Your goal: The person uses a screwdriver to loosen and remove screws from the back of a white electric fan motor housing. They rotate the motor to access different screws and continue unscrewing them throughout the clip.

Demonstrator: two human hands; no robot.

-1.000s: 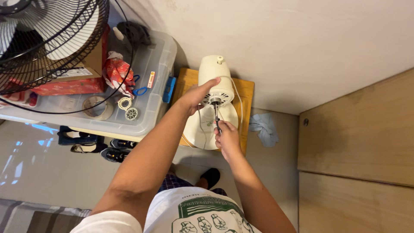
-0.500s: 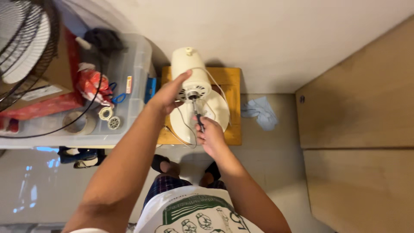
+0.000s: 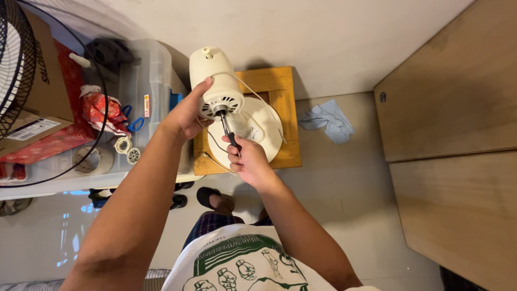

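While the cream fan motor housing [image 3: 214, 81] stands over its round base [image 3: 258, 129] on a wooden stool [image 3: 283, 89], it is clasped by the left hand [image 3: 186, 116]; a black-handled screwdriver [image 3: 229, 132], its long axis running from the vented face to the nearer right hand [image 3: 247, 159], is clamped there. Tape rolls and scissors are held in a clear bin [image 3: 156, 75] alongside

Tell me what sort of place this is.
Probably a room in a home, in a storage or work corner: a clear plastic storage bin of household odds and ends, wooden cabinet panels and a tiled floor with a rag on it.
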